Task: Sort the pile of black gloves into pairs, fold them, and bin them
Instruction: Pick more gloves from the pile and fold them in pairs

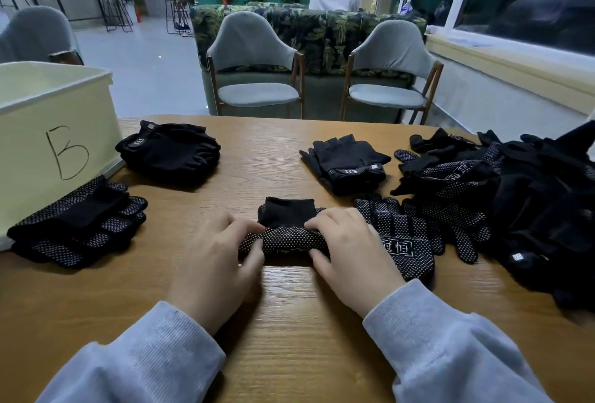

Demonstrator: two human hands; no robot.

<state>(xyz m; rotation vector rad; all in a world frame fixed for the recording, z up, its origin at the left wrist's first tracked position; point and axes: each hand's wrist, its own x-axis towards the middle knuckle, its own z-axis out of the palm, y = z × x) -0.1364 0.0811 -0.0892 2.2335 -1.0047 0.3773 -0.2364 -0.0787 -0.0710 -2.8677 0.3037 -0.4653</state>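
Dotted folded glove pair (285,235) gripped by left hand (222,261) and right hand (346,254).

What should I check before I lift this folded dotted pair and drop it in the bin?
1. Both hands grip the bundle: ok. The left hand and right hand pinch the folded dotted pair at its two ends.
2. Fold finished: cannot tell. The plain cuff sticks out past the roll.
3. Bundle free of neighbours: not ok. The flat dotted glove lies right beside the right hand and seems to touch the roll.
4. Bin within reach: ok. The bin marked B stands at the table's left edge, open on top.
5. Path to the bin: not ok. The dotted stack lies in front of it, so lift over.
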